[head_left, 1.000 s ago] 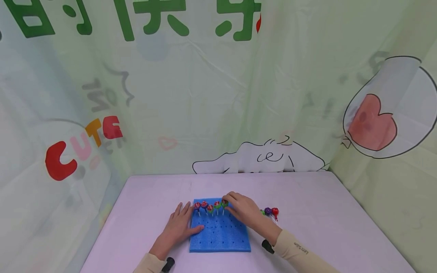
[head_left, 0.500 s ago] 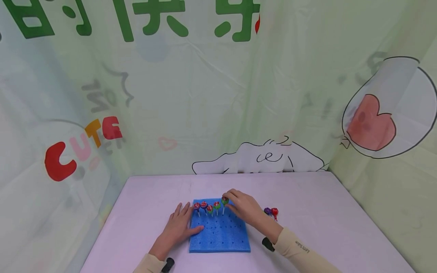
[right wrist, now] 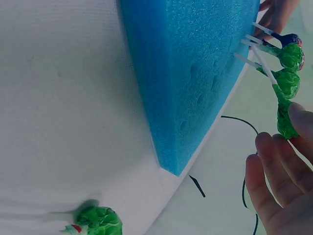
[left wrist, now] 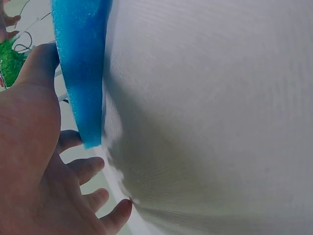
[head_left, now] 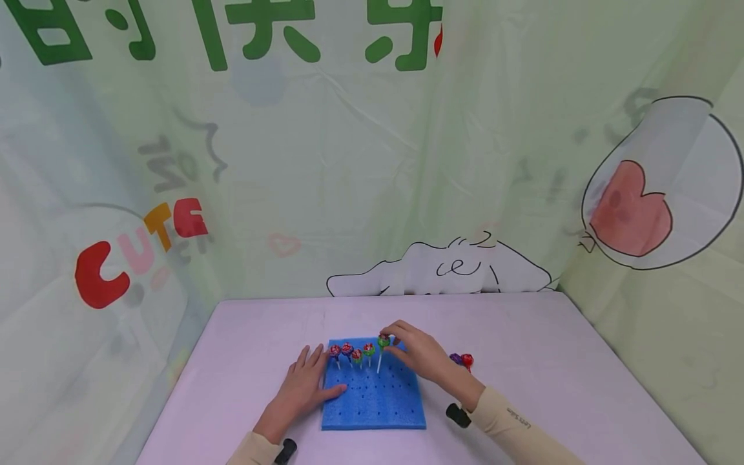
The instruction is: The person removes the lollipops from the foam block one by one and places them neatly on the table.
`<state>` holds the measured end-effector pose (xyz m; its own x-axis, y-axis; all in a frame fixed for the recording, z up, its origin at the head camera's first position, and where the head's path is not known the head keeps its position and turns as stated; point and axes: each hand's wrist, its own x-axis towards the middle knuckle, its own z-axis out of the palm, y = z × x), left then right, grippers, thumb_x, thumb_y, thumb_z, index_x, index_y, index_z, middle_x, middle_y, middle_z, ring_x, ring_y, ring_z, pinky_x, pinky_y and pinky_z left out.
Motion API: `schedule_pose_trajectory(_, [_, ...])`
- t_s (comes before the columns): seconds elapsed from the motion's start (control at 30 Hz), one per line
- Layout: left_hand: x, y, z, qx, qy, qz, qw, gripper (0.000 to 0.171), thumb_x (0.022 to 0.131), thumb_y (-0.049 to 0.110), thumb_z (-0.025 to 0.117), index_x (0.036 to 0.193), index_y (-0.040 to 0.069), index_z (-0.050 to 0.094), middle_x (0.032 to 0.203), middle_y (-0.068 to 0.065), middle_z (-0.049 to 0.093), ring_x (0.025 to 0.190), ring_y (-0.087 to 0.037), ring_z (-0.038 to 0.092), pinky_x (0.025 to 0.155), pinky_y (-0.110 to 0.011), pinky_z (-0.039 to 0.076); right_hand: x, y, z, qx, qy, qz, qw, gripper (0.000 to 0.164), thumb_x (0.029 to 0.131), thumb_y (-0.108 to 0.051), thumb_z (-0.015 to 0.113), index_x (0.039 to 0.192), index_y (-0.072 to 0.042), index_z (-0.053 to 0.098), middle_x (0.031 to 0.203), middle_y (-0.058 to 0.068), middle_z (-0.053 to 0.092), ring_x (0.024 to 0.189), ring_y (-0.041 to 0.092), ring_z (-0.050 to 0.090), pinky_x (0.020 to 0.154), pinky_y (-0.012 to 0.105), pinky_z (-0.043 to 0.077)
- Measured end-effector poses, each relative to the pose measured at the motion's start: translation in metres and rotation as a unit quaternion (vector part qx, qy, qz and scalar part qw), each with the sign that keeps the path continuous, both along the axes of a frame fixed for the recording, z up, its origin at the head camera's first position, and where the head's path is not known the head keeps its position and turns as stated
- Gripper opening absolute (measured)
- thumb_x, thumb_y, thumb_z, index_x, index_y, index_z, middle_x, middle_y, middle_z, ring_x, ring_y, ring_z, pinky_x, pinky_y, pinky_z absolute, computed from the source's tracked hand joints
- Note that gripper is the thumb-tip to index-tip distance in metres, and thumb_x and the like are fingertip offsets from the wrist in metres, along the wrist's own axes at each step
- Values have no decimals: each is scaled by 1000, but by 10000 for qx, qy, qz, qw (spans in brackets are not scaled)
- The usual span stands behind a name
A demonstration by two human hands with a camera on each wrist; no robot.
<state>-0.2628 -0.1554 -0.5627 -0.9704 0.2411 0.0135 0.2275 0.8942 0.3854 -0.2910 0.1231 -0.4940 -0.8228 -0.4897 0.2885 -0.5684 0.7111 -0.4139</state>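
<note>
A green-wrapped lollipop [head_left: 383, 341] is pinched by its head between the thumb and fingers of my right hand [head_left: 423, 352]. Its white stick slants down over the blue foam board [head_left: 401, 407], which is dotted with holes. Several other lollipops [head_left: 347, 349], in purple and green wrappers, stand upright in a row near the board's far edge. My left hand [head_left: 303, 387] rests at the board's left side, fingers spread and thumb lying over its surface. In the left wrist view, the thumb [left wrist: 41, 61] is against the foam board [left wrist: 80, 63].
On the table right of the board lie loose lollipops, a purple one [head_left: 456, 359] and a red one [head_left: 467, 360], partly behind my right wrist. A green lollipop [right wrist: 100, 221] lies on the table in the right wrist view. A printed curtain [head_left: 372, 161] hangs behind the table.
My right hand has moved slightly up with the green lollipop, and more of its stick shows now. The left hand and board have stayed put.
</note>
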Motion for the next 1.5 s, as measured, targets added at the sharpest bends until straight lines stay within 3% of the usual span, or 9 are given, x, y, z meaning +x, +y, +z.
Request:
schedule_pose_trajectory(0.17, [0, 0, 0, 2, -34, 5, 10000, 96, 85, 69, 64, 153, 5, 41, 162, -18, 35, 152, -45, 21, 116, -68, 27, -3, 4, -1, -263, -634, 170, 9975, 30, 95, -16, 70, 124, -10, 67, 117, 3, 67, 99, 20, 68, 85, 37, 60])
schedule_pose_trajectory(0.4, [0, -1, 0, 3, -7, -8, 10000, 95, 85, 68, 65, 152, 5, 41, 161, -18, 35, 152, -45, 21, 116, -68, 27, -8, 12, -3, -429, -1189, 595, 9902, 28, 98, -17, 66, 124, -9, 67, 117, 3, 67, 99, 17, 65, 82, 24, 57])
schedule_pose_trajectory(0.53, [0, -1, 0, 33, -7, -11, 10000, 94, 85, 67, 65, 152, 5, 42, 161, -18, 35, 152, -45, 21, 116, -68, 27, -10, 15, -5, -480, -1396, 872, 9852, 25, 99, -16, 64, 123, -9, 68, 115, 4, 68, 99, 18, 65, 82, 23, 56])
schedule_pose_trajectory(0.8, [-1, -1, -1, -14, 37, -45, 10000, 96, 85, 69, 64, 152, 5, 41, 161, -19, 36, 152, -46, 22, 116, -68, 26, -11, 19, -3, -451, -1547, 977, 9821, 27, 99, -21, 65, 123, -9, 68, 116, 4, 68, 101, 20, 66, 84, 24, 56])
schedule_pose_trajectory(1.5, [1, -3, 0, 68, 103, -66, 9999, 94, 86, 68, 64, 152, 5, 42, 161, -19, 36, 152, -46, 22, 117, -67, 26, -13, 47, 6, -318, -1845, 789, 9791, 33, 98, -24, 65, 127, -8, 65, 123, 7, 68, 105, 23, 65, 85, 27, 57])
